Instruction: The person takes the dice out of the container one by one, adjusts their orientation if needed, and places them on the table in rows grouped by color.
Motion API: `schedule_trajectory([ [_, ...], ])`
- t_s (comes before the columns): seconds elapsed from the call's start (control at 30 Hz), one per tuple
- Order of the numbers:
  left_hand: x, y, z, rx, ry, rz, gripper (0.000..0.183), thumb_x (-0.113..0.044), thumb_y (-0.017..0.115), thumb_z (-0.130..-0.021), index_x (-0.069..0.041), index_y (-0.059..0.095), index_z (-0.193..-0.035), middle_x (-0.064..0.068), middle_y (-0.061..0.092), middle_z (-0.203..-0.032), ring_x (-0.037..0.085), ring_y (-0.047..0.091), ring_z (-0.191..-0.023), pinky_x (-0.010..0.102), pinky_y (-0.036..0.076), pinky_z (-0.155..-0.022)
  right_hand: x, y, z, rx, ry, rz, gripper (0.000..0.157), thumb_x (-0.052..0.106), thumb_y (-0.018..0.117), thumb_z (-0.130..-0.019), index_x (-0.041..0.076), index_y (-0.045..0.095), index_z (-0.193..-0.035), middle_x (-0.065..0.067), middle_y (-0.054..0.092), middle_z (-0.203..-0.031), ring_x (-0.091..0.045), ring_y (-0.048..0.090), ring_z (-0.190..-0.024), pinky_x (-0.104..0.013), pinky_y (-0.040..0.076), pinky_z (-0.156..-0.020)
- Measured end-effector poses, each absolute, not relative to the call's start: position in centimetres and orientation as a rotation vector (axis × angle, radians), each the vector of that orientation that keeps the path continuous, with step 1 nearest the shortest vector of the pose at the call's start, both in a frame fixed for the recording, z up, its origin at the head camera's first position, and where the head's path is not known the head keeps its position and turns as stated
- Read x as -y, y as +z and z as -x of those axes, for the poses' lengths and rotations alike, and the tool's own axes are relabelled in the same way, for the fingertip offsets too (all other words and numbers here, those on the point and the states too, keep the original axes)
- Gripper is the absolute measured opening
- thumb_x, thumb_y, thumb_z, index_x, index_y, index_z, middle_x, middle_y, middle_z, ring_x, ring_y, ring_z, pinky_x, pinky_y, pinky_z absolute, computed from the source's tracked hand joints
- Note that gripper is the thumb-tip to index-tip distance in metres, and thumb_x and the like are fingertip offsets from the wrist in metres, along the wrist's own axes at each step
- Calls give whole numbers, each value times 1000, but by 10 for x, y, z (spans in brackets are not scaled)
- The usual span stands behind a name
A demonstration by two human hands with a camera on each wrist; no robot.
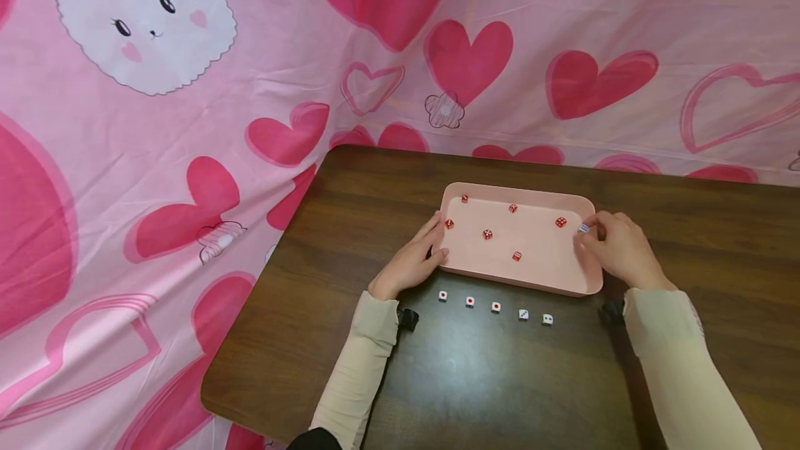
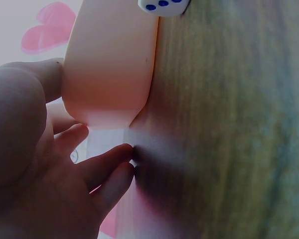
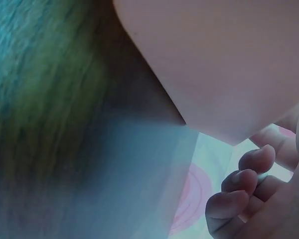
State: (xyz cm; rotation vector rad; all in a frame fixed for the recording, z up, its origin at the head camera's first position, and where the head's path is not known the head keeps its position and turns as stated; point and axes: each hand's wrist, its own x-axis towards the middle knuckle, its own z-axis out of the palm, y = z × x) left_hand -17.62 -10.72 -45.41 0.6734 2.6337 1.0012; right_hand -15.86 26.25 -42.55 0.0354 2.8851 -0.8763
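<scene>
Right hand [image 1: 619,247] pinches a white die with blue pips [image 1: 584,228] between thumb and forefinger at the right end of the tray [image 1: 542,250]; left hand [image 1: 408,262] is spread loosely at the tray's left end, fingertips and thumb on it. Six red dice [image 1: 487,235] sit scattered inside; a row of five white dice [image 1: 496,307] lies on the table [image 1: 350,221] just in front. To do this well: pinch on opposite faces, keep the wrist clear of the rim, avoid brushing the nearest red die, and let the left hand steady the tray without shoving it toward the row. Can't tell if the pinched die touches the tray or hangs above it. Right wrist view hides that die and the pinching fingertips; left wrist view cuts off one of the row's dice at the top, table blurred in both
</scene>
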Motion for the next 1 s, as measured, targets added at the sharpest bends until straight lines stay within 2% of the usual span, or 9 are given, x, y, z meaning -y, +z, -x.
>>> schedule_trajectory([
  [0.33, 107, -454, 176, -2629, 1005, -660, 63, -30, 49, -100, -13, 21, -154, -7, 8, -164, 9, 16, -149, 35, 25, -118, -262, -420, 155, -2897, -871, -22, 34, 25, 62, -91, 1, 55, -113, -15, 52, -90, -29, 48, -84, -29, 42, -62],
  [0.83, 106, -452, 175, -2617, 1002, -636, 63, -31, 48, -100, -16, 20, -155, -10, 6, -164, 9, 17, -149, 36, 25, -118, -259, -416, 143, -2924, -856, 23, 30, 22, 63, -89, 0, 57, -110, -11, 52, -81, -26, 50, -77, -30, 40, -59],
  [1.0, 106, -451, 175, -2612, 1005, -631, 63, -31, 48, -100, -16, 20, -155, -12, 5, -163, 9, 16, -149, 37, 25, -118, -258, -413, 139, -2920, -860, 38, 29, 22, 63, -90, 1, 57, -109, -9, 51, -78, -24, 49, -71, -29, 39, -53],
])
